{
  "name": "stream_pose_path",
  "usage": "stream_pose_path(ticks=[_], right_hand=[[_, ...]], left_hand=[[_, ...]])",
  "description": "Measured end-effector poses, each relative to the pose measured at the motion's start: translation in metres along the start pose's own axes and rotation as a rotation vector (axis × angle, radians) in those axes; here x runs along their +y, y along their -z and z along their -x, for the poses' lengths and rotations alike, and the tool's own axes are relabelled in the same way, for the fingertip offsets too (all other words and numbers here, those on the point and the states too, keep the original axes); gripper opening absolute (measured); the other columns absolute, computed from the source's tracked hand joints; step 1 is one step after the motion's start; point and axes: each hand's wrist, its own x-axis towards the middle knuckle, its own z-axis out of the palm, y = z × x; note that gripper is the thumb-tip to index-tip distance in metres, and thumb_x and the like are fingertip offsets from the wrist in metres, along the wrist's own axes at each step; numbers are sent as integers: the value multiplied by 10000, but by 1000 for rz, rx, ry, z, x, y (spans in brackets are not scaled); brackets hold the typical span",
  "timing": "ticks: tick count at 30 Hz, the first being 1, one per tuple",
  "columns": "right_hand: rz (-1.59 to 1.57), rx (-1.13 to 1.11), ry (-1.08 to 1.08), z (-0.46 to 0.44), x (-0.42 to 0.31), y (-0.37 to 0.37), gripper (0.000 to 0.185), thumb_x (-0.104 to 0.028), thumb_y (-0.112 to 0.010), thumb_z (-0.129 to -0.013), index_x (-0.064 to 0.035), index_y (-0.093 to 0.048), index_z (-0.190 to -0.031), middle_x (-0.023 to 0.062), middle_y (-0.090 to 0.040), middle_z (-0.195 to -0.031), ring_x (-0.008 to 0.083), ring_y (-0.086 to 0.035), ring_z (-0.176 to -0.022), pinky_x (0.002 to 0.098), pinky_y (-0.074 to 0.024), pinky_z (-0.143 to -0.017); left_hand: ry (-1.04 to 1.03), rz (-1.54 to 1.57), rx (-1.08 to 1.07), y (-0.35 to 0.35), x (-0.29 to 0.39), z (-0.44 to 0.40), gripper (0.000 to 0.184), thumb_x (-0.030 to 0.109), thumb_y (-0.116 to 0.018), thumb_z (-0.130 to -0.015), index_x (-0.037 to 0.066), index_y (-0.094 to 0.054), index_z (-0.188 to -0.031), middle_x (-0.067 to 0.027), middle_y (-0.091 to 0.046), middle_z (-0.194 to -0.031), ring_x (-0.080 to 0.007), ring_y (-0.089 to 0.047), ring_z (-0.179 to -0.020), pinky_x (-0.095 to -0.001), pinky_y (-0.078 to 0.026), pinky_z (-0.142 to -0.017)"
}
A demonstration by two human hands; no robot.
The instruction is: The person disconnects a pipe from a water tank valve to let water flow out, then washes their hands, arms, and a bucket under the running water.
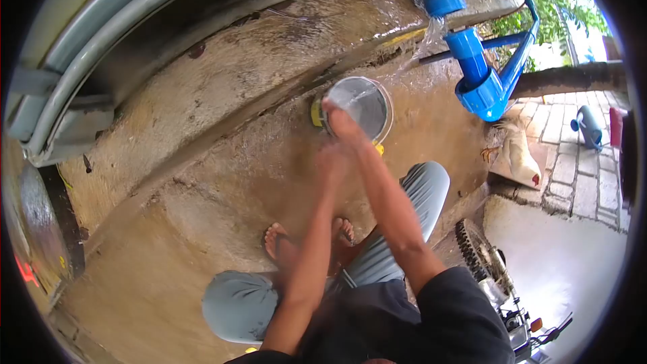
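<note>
Bucket on wet brown floor, mouth up, near the edge of a raised concrete ledge. Right hand at bucket's near-left rim; left hand just behind, toward body. Both blurred: cannot tell if hands are spread, pressed together or pinching anything. Floor gives room left of bucket and between it and the sandaled feet; rightward it runs toward a slab with a white chicken. Blue pipe up right, water splashing beside it. Motorbike lower right, well apart.
</note>
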Motion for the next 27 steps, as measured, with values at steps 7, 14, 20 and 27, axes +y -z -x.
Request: stream_pose_path(ticks=[7,14,20,27], right_hand=[[454,-690,115,-32,30,60,381,-252,-387,-941,8,-612,-1104,209,-622,-1113,308,-584,-1055,428,-443,-913],[-445,-212,17,0,1,-20,319,-186,-375,-931,5,-566,-1101,203,-640,-1011,330,-601,-969,464,-466,-854],[815,-637,523,14,65,44,366,-267,-417,-931,24,-596,-1060,145,-652,-1068,293,-618,-1018,383,-476,-886],[-719,11,-176,-72,50,7,310,-183,-503,-852,8,-607,-1072,199,-646,-1062,292,-642,-960,382,-501,-820]], left_hand=[[-25,48,204,73,68,-19,508,348,-334,-958,56,-435,-1362,-265,-523,-1264,-448,-511,-1138,-510,-376,-994],[17,10,148,71,27,-22,592,435,-258,-985,-28,-502,-1262,-319,-528,-1218,-485,-491,-1143,-505,-379,-991],[180,-60,31,83,53,-23,627,388,-396,-978,121,-144,-1487,-340,-495,-1258,-478,-543,-1101,-519,-422,-961],[229,602,-119,9,9,27,551,431,-385,-973,61,-326,-1377,-279,-483,-1304,-398,-573,-1094,-477,-454,-926]])
